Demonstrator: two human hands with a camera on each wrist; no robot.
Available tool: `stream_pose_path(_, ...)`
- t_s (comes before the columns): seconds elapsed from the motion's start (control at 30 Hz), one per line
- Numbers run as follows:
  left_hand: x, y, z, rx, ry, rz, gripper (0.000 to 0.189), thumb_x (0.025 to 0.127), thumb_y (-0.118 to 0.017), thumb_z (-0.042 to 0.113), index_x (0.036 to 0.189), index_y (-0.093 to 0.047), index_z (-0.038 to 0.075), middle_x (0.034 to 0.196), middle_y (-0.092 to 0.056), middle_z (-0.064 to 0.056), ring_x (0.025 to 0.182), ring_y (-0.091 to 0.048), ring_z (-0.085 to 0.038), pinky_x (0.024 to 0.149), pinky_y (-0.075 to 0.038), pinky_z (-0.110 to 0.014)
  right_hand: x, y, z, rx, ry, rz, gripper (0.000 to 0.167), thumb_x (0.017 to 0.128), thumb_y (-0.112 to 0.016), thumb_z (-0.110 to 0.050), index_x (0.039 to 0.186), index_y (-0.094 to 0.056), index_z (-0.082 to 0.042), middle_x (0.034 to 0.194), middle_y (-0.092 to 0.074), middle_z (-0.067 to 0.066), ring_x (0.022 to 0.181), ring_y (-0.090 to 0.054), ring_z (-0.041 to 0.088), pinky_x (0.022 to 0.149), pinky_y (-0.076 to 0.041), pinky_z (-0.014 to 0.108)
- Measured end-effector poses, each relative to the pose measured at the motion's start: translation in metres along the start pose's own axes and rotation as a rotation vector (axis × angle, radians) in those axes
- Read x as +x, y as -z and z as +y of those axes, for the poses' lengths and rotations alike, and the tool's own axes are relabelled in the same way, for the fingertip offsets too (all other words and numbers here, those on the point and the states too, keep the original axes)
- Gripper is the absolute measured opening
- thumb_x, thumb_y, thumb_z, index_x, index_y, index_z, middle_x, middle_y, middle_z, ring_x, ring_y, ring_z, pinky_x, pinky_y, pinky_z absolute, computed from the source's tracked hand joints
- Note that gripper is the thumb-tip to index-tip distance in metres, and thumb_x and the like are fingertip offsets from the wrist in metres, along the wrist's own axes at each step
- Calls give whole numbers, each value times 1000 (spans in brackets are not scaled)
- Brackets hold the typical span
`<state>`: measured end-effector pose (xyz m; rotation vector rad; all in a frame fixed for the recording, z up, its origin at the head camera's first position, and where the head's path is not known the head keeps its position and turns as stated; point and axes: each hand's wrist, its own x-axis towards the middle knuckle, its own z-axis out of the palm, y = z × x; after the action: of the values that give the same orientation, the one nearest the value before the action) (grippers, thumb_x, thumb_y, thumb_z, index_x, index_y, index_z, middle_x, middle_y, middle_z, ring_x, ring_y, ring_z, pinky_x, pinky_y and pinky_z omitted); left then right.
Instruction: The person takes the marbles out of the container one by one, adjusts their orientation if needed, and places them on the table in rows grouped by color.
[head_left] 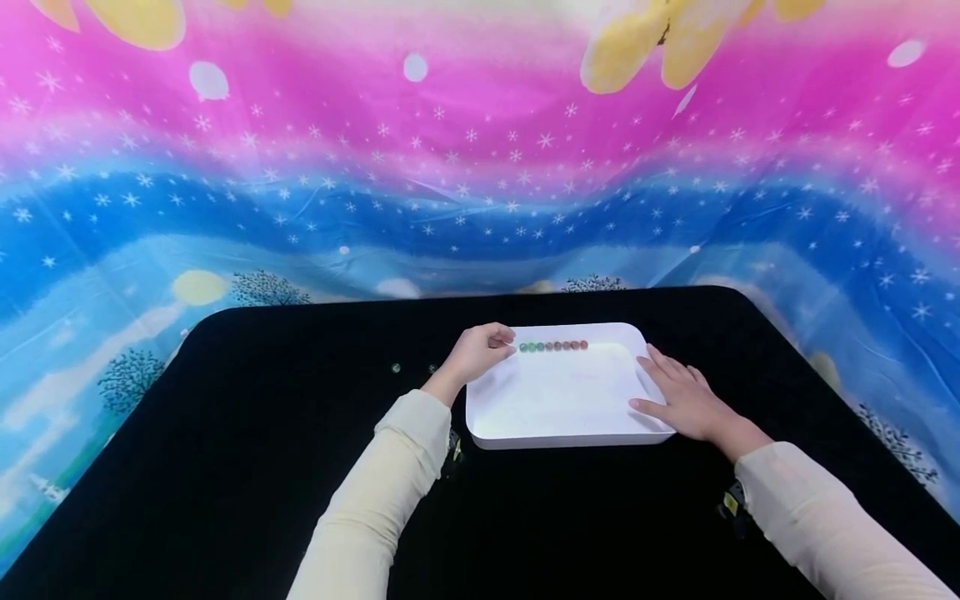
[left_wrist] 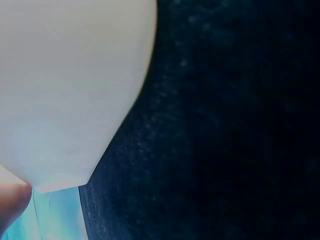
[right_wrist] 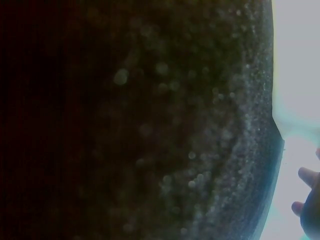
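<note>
- White plastic-looking tray (head_left: 555, 400), in the head view, lies flat on the black table (head_left: 570, 525), between the two hands.
- Small marbles (head_left: 557, 346) form a row inside the tray near its far wall, green at the left end, reddish-brown toward the right.
- Left hand (head_left: 477, 353) is at the tray's far left corner, fingers bent, tips just beside the green end; I cannot tell whether they pinch anything.
- Right hand (head_left: 686, 398) rests on the tray's right rim, fingers extended and thumb apart, gripping nothing.
- Two loose marbles (head_left: 396, 367) lie on the table left of the tray, one partly hidden by the left arm.
- Pink and blue cloth (head_left: 480, 167) hangs behind.
- Left wrist view: the tray's pale side fills the upper left, with a blurred fingertip (left_wrist: 14, 200) at its lower corner.
- Right wrist view: dark tabletop mostly, the tray at upper right, fingertips (right_wrist: 310, 176) below it.
</note>
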<state>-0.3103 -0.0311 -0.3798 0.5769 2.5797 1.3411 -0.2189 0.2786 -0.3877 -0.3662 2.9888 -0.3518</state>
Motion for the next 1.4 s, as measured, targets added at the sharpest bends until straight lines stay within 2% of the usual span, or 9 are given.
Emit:
stream_pose_path(0.23,4,-3,5,-4,3,-4,27,84,-57,14,110,-57,7,105,-57,-5,93,-53,-13,76,-45,-26,-1,-1,0,2,8,5,82,82,-41,-57,136,-18,-1,141,-2,19,124,-8,42,92,-4,61)
stream_pose_path(0.43,9,-7,3,39,-12,-14,26,84,-57,15,109,-57,8,103,-58,-3,92,-53,-12,76,-44,-25,0,-3,1,1,9,-1,82,82,-41,-58,137,-17,-2,142,-1,18,124,-8,41,92,-4,61)
stream_pose_path(0.63,14,-10,2,77,2,-19,26,84,-57,16,109,-57,9,102,-57,-1,93,-52,-12,76,-43,-24,0,-5,0,6,10,-3,82,82,-41,-57,137,-17,-2,142,-1,18,124,-8,41,92,-3,61)
stream_pose_path(1.13,22,-18,1,263,-14,-8,22,82,-59,11,104,-59,7,97,-58,-4,91,-52,-15,75,-43,-24,0,-2,-1,9,12,2,82,82,-41,-57,137,-16,-2,142,-1,19,124,-7,41,92,-3,61)
stream_pose_path(1.4,25,-19,0,324,-22,-11,25,82,-59,10,107,-58,7,99,-58,-5,92,-52,-16,77,-43,-24,0,1,1,1,11,-8,82,82,-40,-57,137,-15,-2,142,1,18,124,-7,42,91,-4,62)
